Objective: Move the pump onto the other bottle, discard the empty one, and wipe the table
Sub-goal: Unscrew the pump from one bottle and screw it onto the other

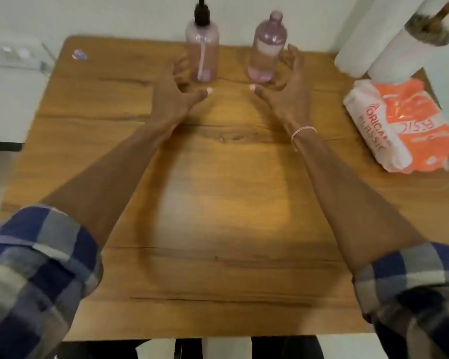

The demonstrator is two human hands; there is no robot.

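Note:
Two clear pink bottles stand at the far edge of the wooden table (218, 203). The left bottle (204, 51) carries a black pump (201, 14) and looks nearly empty, with a tube down its middle. The right bottle (267, 51) has a pink cap and holds pink liquid. My left hand (176, 92) is spread just left of and in front of the pump bottle, not touching it. My right hand (285, 86) is spread beside the capped bottle's right side, fingers curved near it; contact is unclear.
An orange and white tissue pack (399, 125) lies at the table's right edge. White paper rolls (389, 42) stand at the back right with a brush (428, 29) above. A white power strip (11, 55) sits at the far left. A small sticker (79, 54) marks the table's back left.

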